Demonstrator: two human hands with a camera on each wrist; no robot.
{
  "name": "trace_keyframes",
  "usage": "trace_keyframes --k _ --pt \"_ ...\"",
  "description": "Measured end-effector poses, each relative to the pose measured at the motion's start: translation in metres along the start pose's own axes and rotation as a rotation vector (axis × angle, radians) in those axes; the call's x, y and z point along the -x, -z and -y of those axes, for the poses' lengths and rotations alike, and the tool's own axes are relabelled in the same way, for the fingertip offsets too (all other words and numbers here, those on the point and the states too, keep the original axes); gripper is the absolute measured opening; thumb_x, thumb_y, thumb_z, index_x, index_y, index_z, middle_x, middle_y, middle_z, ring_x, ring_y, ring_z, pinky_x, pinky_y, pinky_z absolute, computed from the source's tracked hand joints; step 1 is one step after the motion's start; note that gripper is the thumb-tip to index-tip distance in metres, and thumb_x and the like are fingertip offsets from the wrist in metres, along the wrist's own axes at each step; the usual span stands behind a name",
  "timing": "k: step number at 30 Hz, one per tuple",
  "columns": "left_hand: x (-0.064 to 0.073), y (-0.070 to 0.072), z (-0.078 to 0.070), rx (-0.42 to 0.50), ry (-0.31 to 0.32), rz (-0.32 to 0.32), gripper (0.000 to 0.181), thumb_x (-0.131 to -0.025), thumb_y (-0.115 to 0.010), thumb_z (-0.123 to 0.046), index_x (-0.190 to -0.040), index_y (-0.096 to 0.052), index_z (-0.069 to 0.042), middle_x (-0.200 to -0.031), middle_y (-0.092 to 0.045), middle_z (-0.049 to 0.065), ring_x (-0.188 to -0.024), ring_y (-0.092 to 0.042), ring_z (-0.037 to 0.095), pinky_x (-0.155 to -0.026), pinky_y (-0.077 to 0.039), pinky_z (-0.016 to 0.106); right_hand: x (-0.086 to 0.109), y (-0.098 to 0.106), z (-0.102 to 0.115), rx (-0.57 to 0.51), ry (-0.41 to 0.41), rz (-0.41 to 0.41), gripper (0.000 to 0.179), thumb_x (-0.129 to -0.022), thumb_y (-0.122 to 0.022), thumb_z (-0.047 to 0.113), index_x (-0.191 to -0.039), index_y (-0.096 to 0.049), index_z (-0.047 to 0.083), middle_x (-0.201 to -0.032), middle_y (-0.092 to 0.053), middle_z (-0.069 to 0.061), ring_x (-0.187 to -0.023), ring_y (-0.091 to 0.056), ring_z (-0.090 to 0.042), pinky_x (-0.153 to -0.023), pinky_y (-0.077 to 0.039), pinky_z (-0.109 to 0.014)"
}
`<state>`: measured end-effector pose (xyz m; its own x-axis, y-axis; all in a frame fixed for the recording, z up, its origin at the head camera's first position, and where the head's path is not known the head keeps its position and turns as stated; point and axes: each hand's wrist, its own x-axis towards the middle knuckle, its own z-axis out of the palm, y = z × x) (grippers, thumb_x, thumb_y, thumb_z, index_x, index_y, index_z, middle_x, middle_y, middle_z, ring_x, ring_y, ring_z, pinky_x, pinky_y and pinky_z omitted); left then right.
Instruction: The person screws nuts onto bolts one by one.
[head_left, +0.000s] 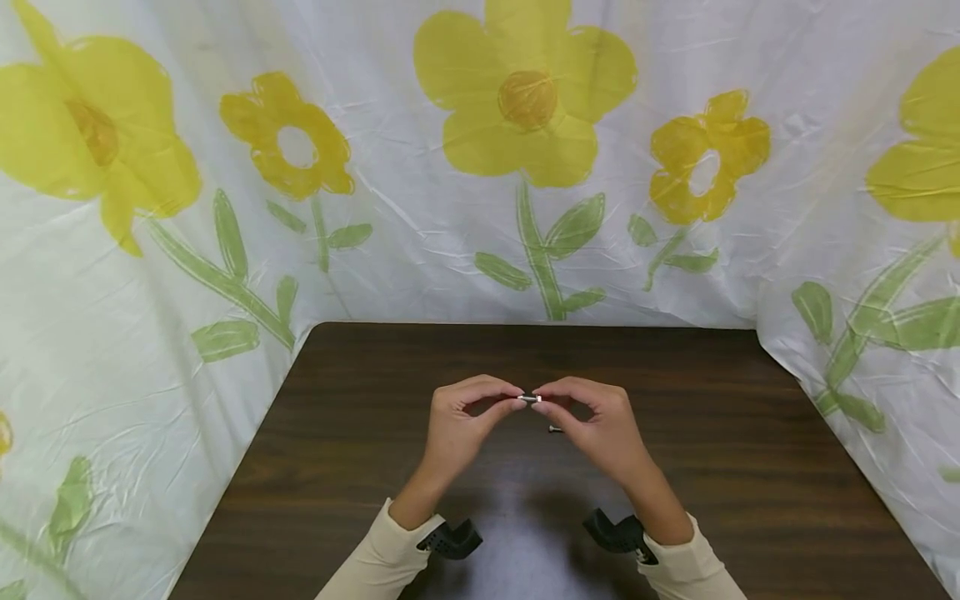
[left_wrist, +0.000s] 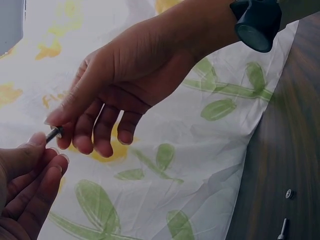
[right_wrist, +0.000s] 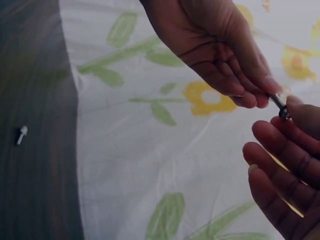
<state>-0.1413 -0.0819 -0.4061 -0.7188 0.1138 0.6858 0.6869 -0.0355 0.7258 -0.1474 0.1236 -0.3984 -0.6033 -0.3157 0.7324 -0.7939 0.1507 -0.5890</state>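
Observation:
A small metal bolt [head_left: 529,398] is held level in the air above the table, between both hands. My left hand [head_left: 459,421] pinches one end of it with thumb and forefinger. On the other side, my right hand [head_left: 604,423] pinches the wider round end, which shows beside the fingertips in the right wrist view; whether that end is a head or a nut I cannot tell. The other fingers of the right hand [right_wrist: 285,170] are loosely bent and hold nothing. Another bolt [head_left: 555,429] lies on the table, partly behind the right hand.
The dark wooden table [head_left: 360,367] has a small round metal piece [left_wrist: 289,193], perhaps a nut, near the loose bolt [left_wrist: 283,230]. A white curtain [head_left: 390,250] with yellow flowers hangs around the table. Black camera mounts [head_left: 453,540] sit on the wrists.

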Motion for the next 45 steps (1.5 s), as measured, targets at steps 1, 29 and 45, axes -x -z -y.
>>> trace_keyframes --k 1,29,45 --pt "0.0 0.0 0.0 0.004 -0.003 0.001 0.012 -0.083 -0.079 0.008 -0.093 -0.077 0.002 -0.088 -0.075 0.012 -0.079 -0.071 0.02 -0.069 -0.061 0.035 0.0 0.0 0.0 -0.001 -0.015 0.009 0.025 -0.083 -0.079 -0.008 -0.1 -0.077 0.01 -0.092 -0.076 -0.004 -0.074 -0.069 -0.012 -0.065 -0.055 -0.02" --pt "-0.006 -0.001 -0.026 -0.01 0.009 -0.011 0.012 -0.08 -0.078 0.014 -0.089 -0.075 0.007 -0.085 -0.074 0.016 -0.079 -0.07 0.017 -0.069 -0.061 0.039 0.0 0.0 0.002 -0.004 -0.024 0.007 0.02 -0.085 -0.079 -0.005 -0.102 -0.076 0.005 -0.089 -0.075 -0.006 -0.067 -0.068 -0.014 -0.061 -0.056 -0.02" --pt "-0.007 0.002 -0.027 -0.017 0.002 -0.027 0.013 -0.079 -0.079 0.013 -0.089 -0.076 0.005 -0.085 -0.074 0.015 -0.077 -0.071 0.019 -0.068 -0.061 0.038 -0.001 -0.002 0.004 0.021 -0.037 0.005 0.034 -0.078 -0.083 -0.007 -0.107 -0.074 0.009 -0.092 -0.075 -0.002 -0.073 -0.069 -0.011 -0.065 -0.058 -0.024"
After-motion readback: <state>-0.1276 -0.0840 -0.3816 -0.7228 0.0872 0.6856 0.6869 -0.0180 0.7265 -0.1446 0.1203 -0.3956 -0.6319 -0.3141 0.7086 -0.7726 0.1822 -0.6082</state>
